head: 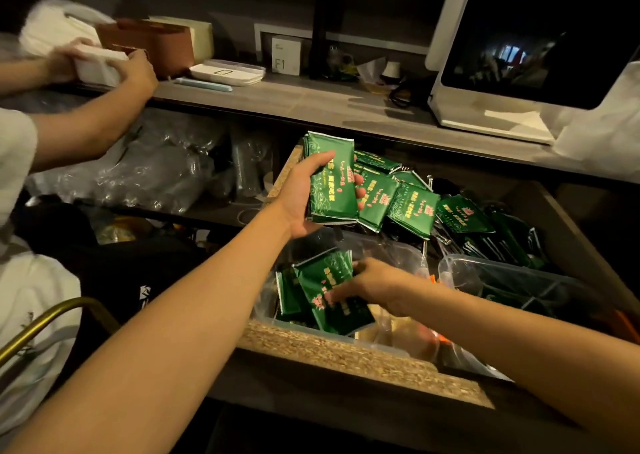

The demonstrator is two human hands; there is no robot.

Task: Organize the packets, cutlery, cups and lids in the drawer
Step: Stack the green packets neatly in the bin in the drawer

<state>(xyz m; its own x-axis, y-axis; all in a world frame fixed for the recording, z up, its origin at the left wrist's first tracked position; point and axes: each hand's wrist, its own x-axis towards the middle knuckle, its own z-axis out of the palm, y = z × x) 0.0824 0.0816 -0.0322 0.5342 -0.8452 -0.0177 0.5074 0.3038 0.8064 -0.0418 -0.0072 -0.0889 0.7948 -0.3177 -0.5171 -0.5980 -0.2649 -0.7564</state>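
**Green packets gathered by both hands over the open drawer**

The drawer (346,353) stands pulled out below the counter (311,103), its near edge raw chipboard. Inside, a clear plastic bin (512,277) sits to the right, and loose green packets (412,207) lie heaped across the back, tilted every way. The left hand (304,200) is raised over the drawer's left rear corner, fingers and thumb curled round a stack of packets (330,180) whose long axis runs away from the person. The right hand (374,284) is lower and nearer, fingers pinching another packet (329,280) in the front-left part of the drawer, tilted on its neighbours. That packet lies below and just nearer than the stack, so joining them likely means lifting it up and turning it parallel. At far left, another person's hands (104,65) hold a white box.
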